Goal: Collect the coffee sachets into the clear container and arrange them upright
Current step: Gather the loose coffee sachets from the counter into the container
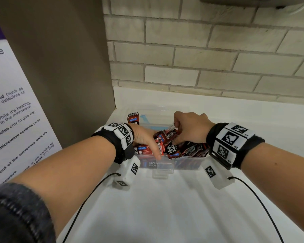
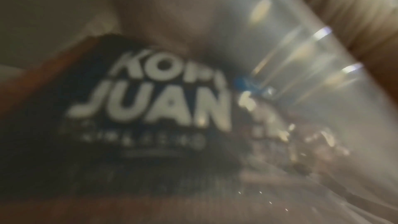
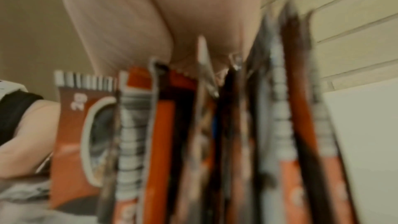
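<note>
Pale brick wall (image 1: 200, 55) runs behind a white countertop (image 1: 165, 207), with a brown cabinet side (image 1: 68, 67) closing off the left and a printed microwave notice (image 1: 12, 123) leaning in front of it. On the countertop, pushed close to the corner, sits the clear container (image 1: 189, 163), its front latch (image 1: 162, 170) facing the person. It is crowded with red and black coffee sachets (image 1: 172, 149) marked KOPI JUAN; those on the right stand on edge in a row, those in the middle lie tilted and jumbled. One sachet (image 1: 133, 118) stands upright at the far left corner, apart from the others.

Both hands are inside the container. The left hand (image 1: 145, 137) reaches in from the left, fingers pointing down among the sachets and the thumb lying over the front rim; whether the fingers clasp anything I cannot tell from the head view, and the left wrist view is only a blur of one sachet face (image 2: 150, 105) close against the clear wall. The right hand (image 1: 189, 127) hovers over the middle with its fingers curled, pinching the top edge of a sachet (image 1: 171, 128). From the right wrist, the sachet tops (image 3: 202, 108) stand packed edge-on beneath the palm (image 3: 163, 23).

Black wristbands with white marker blocks wrap both wrists, cables trailing toward the person.
</note>
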`<state>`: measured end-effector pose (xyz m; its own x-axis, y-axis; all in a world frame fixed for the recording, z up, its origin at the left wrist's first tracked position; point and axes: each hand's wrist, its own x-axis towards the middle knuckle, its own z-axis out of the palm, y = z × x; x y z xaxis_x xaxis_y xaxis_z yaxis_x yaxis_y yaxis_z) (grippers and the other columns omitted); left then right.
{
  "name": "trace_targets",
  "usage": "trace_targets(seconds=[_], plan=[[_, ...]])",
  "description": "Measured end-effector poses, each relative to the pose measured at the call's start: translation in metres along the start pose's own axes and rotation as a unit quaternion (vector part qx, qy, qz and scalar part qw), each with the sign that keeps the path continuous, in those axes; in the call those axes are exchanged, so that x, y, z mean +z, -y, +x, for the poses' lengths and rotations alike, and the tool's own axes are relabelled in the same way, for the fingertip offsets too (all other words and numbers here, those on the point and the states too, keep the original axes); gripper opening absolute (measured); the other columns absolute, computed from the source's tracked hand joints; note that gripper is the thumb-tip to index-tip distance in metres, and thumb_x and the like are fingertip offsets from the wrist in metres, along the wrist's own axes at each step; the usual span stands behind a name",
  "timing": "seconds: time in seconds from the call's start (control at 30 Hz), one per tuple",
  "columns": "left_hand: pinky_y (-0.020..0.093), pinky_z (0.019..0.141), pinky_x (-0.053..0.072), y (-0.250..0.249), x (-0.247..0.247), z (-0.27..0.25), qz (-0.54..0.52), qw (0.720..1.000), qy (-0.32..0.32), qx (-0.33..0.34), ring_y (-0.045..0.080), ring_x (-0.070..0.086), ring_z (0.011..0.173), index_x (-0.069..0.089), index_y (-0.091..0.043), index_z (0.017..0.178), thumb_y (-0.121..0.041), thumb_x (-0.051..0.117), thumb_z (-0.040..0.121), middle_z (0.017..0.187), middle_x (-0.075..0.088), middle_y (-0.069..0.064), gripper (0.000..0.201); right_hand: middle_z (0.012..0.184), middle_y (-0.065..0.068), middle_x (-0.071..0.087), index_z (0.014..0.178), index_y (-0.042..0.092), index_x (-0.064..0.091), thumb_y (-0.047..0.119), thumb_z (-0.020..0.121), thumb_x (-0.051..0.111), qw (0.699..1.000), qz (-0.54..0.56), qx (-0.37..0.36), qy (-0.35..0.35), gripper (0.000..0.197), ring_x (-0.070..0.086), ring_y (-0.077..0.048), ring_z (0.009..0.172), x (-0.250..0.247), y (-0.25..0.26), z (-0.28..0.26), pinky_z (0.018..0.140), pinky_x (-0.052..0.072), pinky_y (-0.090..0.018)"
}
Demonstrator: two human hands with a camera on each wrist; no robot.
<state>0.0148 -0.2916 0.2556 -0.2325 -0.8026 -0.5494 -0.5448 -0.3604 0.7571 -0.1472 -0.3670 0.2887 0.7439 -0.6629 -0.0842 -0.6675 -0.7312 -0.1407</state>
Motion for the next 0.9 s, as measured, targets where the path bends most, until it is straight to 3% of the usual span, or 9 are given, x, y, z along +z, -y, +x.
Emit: trace_targets(seconds=[0.1, 0.23, 0.3, 0.4, 0.5, 0.57, 0.7, 0.8, 0.9], plan=[[0.042, 0.101, 0.049, 0.000, 0.001, 0.000, 0.016, 1.000, 0.003, -0.006, 0.025, 0.064, 0.112, 0.061, -0.020, 0.118, -0.007, 0.079, 0.062, 0.117, 0.070, 0.005, 0.060, 0.083, 0.014, 0.046, 0.107, 0.020, 0.037, 0.045, 0.071, 0.078, 1.000, -0.002, 0.001, 0.007, 0.060, 0.050, -0.018, 0.084, 0.001, 0.001, -0.002, 0.088, 0.032, -0.041], [0.050, 0.104, 0.045, 0.002, 0.003, -0.002, 0.026, 1.000, 0.010, -0.010, 0.031, 0.062, 0.115, 0.060, -0.014, 0.125, -0.010, 0.081, 0.063, 0.122, 0.067, 0.012, 0.066, 0.103, 0.008, 0.045, 0.126, 0.022, 0.033, 0.043, 0.069, 0.078, 1.000, -0.006, -0.009, -0.002, 0.075, 0.050, -0.019, 0.096, 0.001, 0.002, -0.004, 0.093, 0.032, -0.044], [0.051, 0.103, 0.046, 0.003, 0.002, -0.002, 0.030, 0.999, 0.012, -0.015, 0.034, 0.062, 0.115, 0.060, -0.012, 0.126, -0.014, 0.085, 0.059, 0.122, 0.067, 0.014, 0.072, 0.111, 0.006, 0.046, 0.123, 0.025, 0.036, 0.038, 0.070, 0.076, 0.999, -0.004, -0.039, -0.024, 0.068, 0.051, -0.021, 0.103, 0.000, 0.005, -0.008, 0.090, 0.032, -0.041], [0.047, 0.097, 0.051, 0.002, 0.000, -0.004, 0.027, 0.999, 0.028, -0.029, 0.036, 0.065, 0.107, 0.064, -0.010, 0.117, -0.010, 0.085, 0.056, 0.112, 0.070, 0.015, 0.064, 0.105, 0.007, 0.049, 0.104, 0.029, 0.047, 0.034, 0.071, 0.072, 0.990, 0.052, -0.121, -0.050, 0.042, 0.050, -0.019, 0.100, -0.005, 0.008, -0.022, 0.086, 0.032, -0.036], [0.045, 0.090, 0.052, 0.001, 0.000, -0.006, 0.026, 0.999, 0.026, -0.035, 0.033, 0.065, 0.095, 0.065, -0.006, 0.111, -0.018, 0.087, 0.047, 0.104, 0.069, 0.018, 0.069, 0.096, 0.016, 0.054, 0.092, 0.034, 0.062, 0.061, 0.060, 0.067, 0.981, 0.022, -0.192, 0.001, 0.042, 0.049, -0.011, 0.095, -0.004, 0.012, -0.039, 0.089, 0.034, -0.034], [0.046, 0.088, 0.052, -0.001, 0.002, -0.007, 0.030, 0.998, 0.037, -0.041, 0.035, 0.062, 0.095, 0.065, -0.004, 0.109, -0.021, 0.086, 0.045, 0.106, 0.065, 0.023, 0.069, 0.098, 0.018, 0.053, 0.099, 0.038, 0.067, 0.071, 0.062, 0.065, 0.975, -0.065, -0.209, 0.030, 0.050, 0.045, -0.009, 0.096, 0.003, 0.013, -0.044, 0.088, 0.030, -0.032], [0.046, 0.093, 0.049, 0.000, 0.005, -0.008, 0.037, 0.997, 0.040, -0.051, 0.033, 0.059, 0.096, 0.062, -0.002, 0.115, -0.024, 0.085, 0.046, 0.108, 0.062, 0.022, 0.076, 0.105, 0.014, 0.056, 0.105, 0.041, 0.068, 0.058, 0.083, 0.057, 0.974, -0.091, -0.205, 0.002, 0.030, 0.046, -0.013, 0.101, 0.010, 0.011, -0.047, 0.086, 0.029, -0.032], [0.035, 0.080, 0.055, 0.002, 0.004, -0.008, 0.024, 0.998, 0.033, -0.048, 0.029, 0.063, 0.089, 0.064, -0.007, 0.108, -0.023, 0.086, 0.046, 0.100, 0.066, 0.016, 0.067, 0.095, 0.011, 0.062, 0.090, 0.035, 0.071, 0.042, 0.085, 0.056, 0.978, -0.061, -0.198, -0.019, 0.017, 0.054, -0.013, 0.091, 0.006, 0.011, -0.048, 0.086, 0.037, -0.032], [0.042, 0.086, 0.054, 0.004, 0.004, -0.012, 0.004, 0.999, 0.019, -0.038, 0.032, 0.065, 0.094, 0.066, -0.008, 0.110, -0.019, 0.086, 0.050, 0.105, 0.069, 0.018, 0.065, 0.087, 0.007, 0.066, 0.087, 0.029, 0.070, 0.032, 0.085, 0.055, 0.982, -0.058, -0.178, -0.039, 0.016, 0.057, -0.014, 0.079, -0.005, 0.012, -0.047, 0.078, 0.044, -0.030]])
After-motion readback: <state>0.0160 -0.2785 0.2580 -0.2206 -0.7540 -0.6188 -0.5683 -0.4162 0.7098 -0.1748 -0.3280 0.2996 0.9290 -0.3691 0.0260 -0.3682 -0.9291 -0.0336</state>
